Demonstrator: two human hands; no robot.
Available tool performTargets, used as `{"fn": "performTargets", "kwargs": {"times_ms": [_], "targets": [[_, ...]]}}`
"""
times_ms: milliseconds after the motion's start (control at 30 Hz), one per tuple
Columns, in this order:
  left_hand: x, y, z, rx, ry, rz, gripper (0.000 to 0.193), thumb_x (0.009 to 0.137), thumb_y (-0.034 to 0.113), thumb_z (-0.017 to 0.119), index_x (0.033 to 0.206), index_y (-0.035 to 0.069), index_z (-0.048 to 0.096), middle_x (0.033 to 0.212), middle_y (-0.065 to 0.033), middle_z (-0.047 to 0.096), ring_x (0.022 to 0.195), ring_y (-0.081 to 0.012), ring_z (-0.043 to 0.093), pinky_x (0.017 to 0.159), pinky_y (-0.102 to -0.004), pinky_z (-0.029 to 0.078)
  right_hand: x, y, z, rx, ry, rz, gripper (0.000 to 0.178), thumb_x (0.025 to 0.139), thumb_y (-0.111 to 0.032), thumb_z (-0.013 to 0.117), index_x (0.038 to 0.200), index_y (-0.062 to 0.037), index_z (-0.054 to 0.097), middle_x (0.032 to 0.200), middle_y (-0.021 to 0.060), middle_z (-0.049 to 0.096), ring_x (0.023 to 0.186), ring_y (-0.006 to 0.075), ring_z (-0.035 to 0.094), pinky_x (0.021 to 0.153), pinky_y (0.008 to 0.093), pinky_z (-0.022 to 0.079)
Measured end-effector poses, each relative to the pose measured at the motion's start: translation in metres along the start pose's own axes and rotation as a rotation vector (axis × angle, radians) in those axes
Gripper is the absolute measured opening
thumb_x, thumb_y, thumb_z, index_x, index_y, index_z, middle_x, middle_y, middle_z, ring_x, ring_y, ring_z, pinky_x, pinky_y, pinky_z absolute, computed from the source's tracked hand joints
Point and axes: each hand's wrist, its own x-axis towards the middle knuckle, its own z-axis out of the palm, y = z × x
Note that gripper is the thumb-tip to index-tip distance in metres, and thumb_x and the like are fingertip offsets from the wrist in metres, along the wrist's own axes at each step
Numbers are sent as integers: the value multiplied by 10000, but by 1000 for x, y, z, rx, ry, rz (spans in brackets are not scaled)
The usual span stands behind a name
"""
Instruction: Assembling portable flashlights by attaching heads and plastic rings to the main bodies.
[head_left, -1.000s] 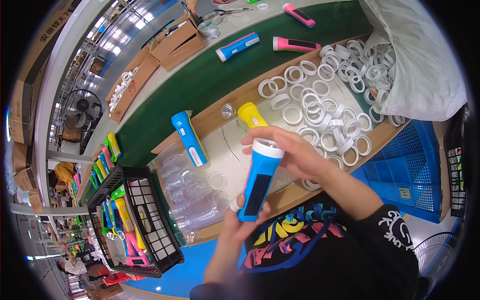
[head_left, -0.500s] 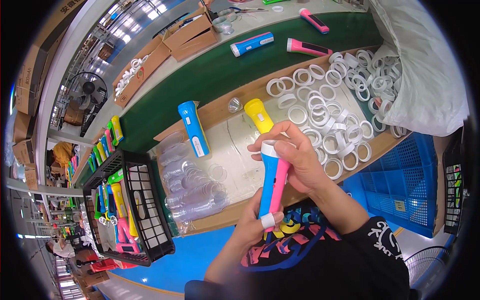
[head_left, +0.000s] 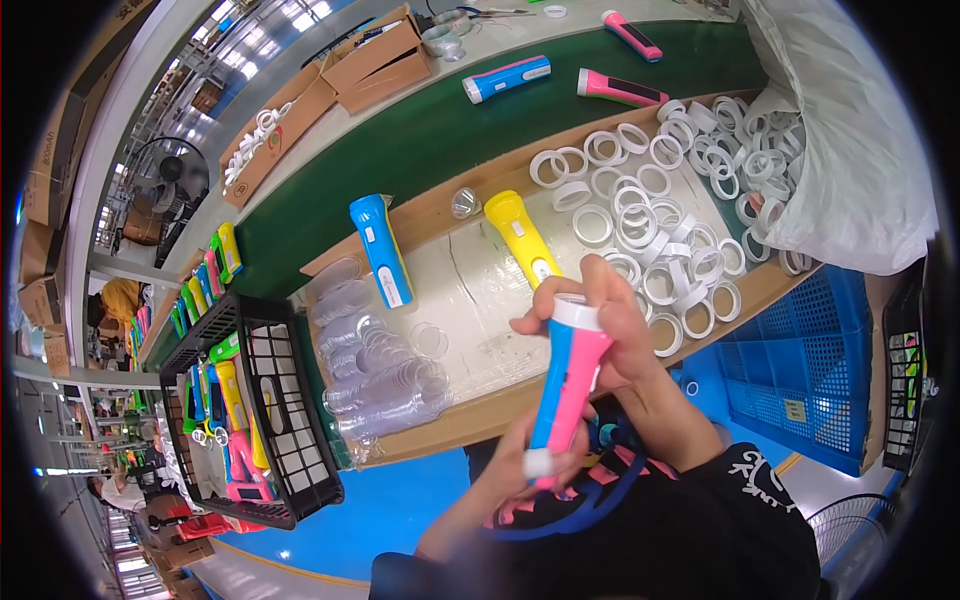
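A blue and pink flashlight stands tilted in front of me, its white-ringed head up. Closed around its lower end is my left hand, with a white wrap on the thumb. My right hand grips the head from the right, fingers curled behind the white ring. Just beyond it lies a yellow flashlight in the shallow cardboard tray. A blue flashlight rests farther left, and a small clear reflector cup sits near the tray's far edge.
Clear lens discs fill the tray's left end, loose white rings its right. A black crate of flashlights stands left. A blue basket and white sack are right. More flashlights lie on the green belt.
The flashlight has shifted right and a little toward me, with its pink side turned more into view. Both hands moved with it and still grip it.
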Motion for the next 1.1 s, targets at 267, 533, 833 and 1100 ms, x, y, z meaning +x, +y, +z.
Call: {"fn": "performTargets", "kwargs": {"times_ms": [267, 533, 833, 1100], "targets": [[27, 8, -27, 1121, 444, 367, 546, 712, 176, 752, 1141, 10, 457, 768, -123, 614, 658, -233, 611, 643, -334, 490, 6, -2, -1, -440, 374, 60, 231, 825, -141, 602, 968, -72, 434, 976, 150, 586, 895, 221, 615, 834, 364, 505], [25, 7, -20, 844, 507, 199, 467, 764, 108, 687, 1157, 13, 456, 922, -112, 597, 787, -212, 609, 700, -317, 485, 9, -1, -13, -178, 229, 192, 396, 859, -305, 595, 1113, -40, 449, 1067, 153, 560, 1028, 246, 572, 889, 377, 479], [20, -5, -7, -589, -292, -46, 428, 787, 114, 633, 1144, 15, 418, 715, -99, 516, 548, -167, 517, 462, -257, 415, 14, 8, -1, -104, 149, 135, 412, 760, -373, 630, 969, -71, 444, 923, 148, 566, 871, 258, 604, 853, 391, 471], [27, 10, -35, 973, 429, 194, 334, 805, 120, 637, 1079, 17, 475, 893, -87, 587, 705, -149, 562, 666, -259, 457, 16, 9, -17, -387, 227, 168, 263, 822, -179, 582, 1019, -49, 465, 939, 141, 590, 909, 252, 615, 837, 381, 486]]}}
